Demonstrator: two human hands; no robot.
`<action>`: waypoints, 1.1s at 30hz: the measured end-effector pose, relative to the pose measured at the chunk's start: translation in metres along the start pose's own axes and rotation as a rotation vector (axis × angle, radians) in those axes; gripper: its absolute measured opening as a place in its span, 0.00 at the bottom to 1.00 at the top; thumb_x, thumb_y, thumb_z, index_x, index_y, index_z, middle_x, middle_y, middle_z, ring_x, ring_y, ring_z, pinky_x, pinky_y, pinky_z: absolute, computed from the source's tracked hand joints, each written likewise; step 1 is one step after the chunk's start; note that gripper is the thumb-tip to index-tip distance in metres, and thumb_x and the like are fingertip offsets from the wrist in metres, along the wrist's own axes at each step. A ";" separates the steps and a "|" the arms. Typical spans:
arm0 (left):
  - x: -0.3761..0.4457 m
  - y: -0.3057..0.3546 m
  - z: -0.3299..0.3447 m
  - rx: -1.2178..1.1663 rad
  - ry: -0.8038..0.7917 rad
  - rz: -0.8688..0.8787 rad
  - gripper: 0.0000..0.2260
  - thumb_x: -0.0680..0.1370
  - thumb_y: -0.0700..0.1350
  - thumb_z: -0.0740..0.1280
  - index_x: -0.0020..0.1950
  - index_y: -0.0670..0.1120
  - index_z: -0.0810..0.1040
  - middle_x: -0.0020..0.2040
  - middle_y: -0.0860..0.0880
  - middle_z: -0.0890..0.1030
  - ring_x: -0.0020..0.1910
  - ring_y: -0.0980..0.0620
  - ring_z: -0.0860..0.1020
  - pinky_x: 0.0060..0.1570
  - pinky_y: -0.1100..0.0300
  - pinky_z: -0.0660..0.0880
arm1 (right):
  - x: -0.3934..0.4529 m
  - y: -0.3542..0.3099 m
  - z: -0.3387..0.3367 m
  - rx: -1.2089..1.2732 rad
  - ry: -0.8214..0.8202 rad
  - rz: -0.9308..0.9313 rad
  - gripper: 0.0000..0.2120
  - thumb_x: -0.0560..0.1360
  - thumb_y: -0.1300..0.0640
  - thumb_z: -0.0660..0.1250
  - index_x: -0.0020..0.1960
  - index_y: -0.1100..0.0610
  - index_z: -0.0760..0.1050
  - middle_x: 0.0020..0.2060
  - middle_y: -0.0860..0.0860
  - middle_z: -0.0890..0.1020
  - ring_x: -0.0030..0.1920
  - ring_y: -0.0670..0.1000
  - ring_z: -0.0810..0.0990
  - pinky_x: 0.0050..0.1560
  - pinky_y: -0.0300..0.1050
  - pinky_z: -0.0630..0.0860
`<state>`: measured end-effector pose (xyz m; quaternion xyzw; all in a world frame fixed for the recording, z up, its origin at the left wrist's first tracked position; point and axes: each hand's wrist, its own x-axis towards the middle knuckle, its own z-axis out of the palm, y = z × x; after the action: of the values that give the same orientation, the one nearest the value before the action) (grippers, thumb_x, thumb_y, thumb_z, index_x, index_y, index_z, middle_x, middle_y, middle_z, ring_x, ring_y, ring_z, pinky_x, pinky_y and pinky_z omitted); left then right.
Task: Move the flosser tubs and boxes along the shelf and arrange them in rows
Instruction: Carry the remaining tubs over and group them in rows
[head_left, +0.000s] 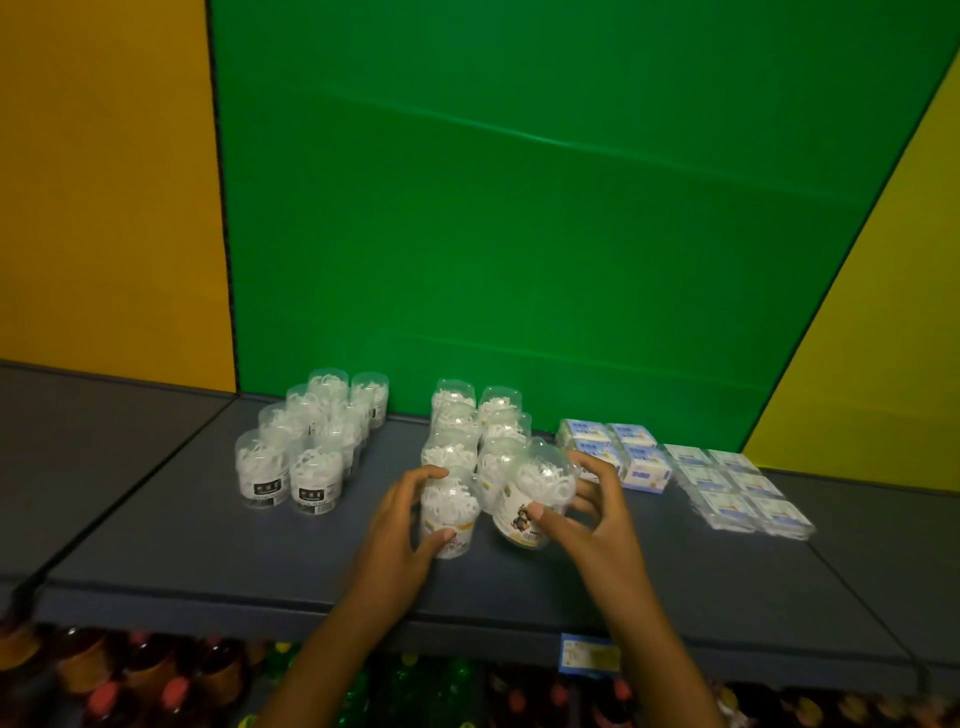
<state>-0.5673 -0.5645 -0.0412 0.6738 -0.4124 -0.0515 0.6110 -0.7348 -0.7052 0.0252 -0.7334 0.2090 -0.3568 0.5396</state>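
On the dark grey shelf (208, 545) stand clear flosser tubs in two groups. The left group (306, 447) has black labels and forms two rows. The middle group (475, 431) has pale labels and also runs back in two rows. My left hand (405, 525) grips the front tub of the middle group (449, 512), upright on the shelf. My right hand (592, 514) holds a tub with a cartoon label (535, 493), tilted and lifted at the front right of that group. Blue-and-white flosser boxes (618, 452) sit to the right.
Flat clear packs (737, 488) lie in two rows at the far right. A green back panel (519, 234) and yellow side panels close the shelf. A price tag (589, 654) hangs on the front edge. Bottles (156, 675) stand on the shelf below.
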 end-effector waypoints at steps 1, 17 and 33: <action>0.000 -0.001 -0.001 0.026 -0.001 0.006 0.27 0.71 0.41 0.73 0.66 0.57 0.69 0.65 0.55 0.74 0.65 0.54 0.73 0.63 0.45 0.74 | 0.000 0.000 -0.001 -0.001 -0.003 0.000 0.28 0.70 0.64 0.76 0.63 0.45 0.70 0.55 0.48 0.81 0.51 0.39 0.82 0.44 0.35 0.79; 0.026 0.036 -0.070 0.744 0.059 0.183 0.23 0.75 0.56 0.68 0.67 0.53 0.69 0.60 0.51 0.74 0.58 0.51 0.73 0.53 0.57 0.74 | 0.026 0.017 0.011 -0.243 -0.191 -0.047 0.34 0.69 0.66 0.75 0.66 0.39 0.69 0.64 0.44 0.72 0.59 0.37 0.75 0.56 0.41 0.79; 0.013 0.039 -0.086 0.819 0.024 0.100 0.17 0.76 0.53 0.68 0.63 0.54 0.72 0.58 0.51 0.75 0.55 0.51 0.74 0.47 0.57 0.74 | 0.021 0.039 0.021 -0.427 -0.233 -0.055 0.34 0.70 0.57 0.75 0.67 0.35 0.64 0.65 0.45 0.72 0.64 0.43 0.74 0.64 0.48 0.76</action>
<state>-0.5287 -0.5023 0.0197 0.8410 -0.4237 0.1545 0.2987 -0.7022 -0.7189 -0.0084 -0.8724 0.1961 -0.2321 0.3830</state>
